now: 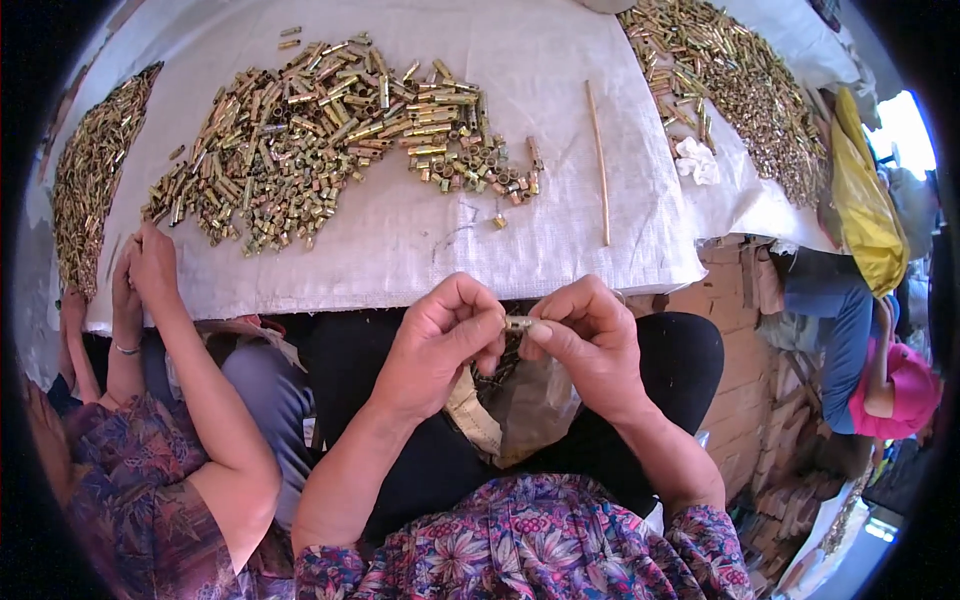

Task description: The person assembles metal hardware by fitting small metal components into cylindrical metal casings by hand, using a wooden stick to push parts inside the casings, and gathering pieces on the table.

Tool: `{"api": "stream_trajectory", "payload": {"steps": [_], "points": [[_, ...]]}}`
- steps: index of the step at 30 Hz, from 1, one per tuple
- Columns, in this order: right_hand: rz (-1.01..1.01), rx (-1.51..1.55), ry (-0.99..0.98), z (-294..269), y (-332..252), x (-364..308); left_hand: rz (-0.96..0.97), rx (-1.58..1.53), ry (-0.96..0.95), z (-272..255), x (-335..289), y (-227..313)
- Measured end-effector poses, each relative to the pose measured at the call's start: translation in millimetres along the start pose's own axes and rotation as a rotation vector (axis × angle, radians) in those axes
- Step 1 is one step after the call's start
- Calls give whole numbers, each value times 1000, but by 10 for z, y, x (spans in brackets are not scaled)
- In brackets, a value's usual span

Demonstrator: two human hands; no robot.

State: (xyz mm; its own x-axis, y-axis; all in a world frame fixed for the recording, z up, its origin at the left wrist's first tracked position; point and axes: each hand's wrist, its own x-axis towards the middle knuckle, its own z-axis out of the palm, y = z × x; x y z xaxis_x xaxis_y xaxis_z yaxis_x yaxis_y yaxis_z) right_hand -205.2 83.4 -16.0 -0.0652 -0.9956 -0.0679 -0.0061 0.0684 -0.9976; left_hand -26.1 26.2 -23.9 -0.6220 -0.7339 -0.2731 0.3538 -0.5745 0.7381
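My left hand (440, 340) and my right hand (585, 335) meet above my lap, pinching one small brass tube piece (518, 323) between thumbs and fingertips. Below them a clear plastic bag (525, 400) with dark metal parts lies open on my black-trousered lap. Ahead, on the white woven sheet (400, 240) over the table, spreads a big pile of brass sleeves and rings (330, 125). A single loose brass piece (498, 221) lies nearest the table edge.
A thin wooden stick (599, 160) lies on the sheet. More brass heaps sit at the far right (740, 90) and far left (90, 170). A co-worker's hands (140, 275) rest at the left table edge. Another person in a pink hat (895, 390) sits at right, beside brick stacks.
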Motion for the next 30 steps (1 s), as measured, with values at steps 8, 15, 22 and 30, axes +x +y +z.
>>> {"api": "stream_trajectory", "payload": {"steps": [8, 15, 22, 30], "points": [[-32, 183, -70, 55, -170, -63, -55, -193, -245, 19, -34, -37], [141, 603, -159, 65, -106, -71, -83, -234, -335, -38, -27, -47], [195, -37, -296, -248, -242, 165, 36, 412, -136, -177, 100, 284], [-168, -785, 81, -421, -283, 1397, 611, 1559, 135, -34, 713, 367]]}}
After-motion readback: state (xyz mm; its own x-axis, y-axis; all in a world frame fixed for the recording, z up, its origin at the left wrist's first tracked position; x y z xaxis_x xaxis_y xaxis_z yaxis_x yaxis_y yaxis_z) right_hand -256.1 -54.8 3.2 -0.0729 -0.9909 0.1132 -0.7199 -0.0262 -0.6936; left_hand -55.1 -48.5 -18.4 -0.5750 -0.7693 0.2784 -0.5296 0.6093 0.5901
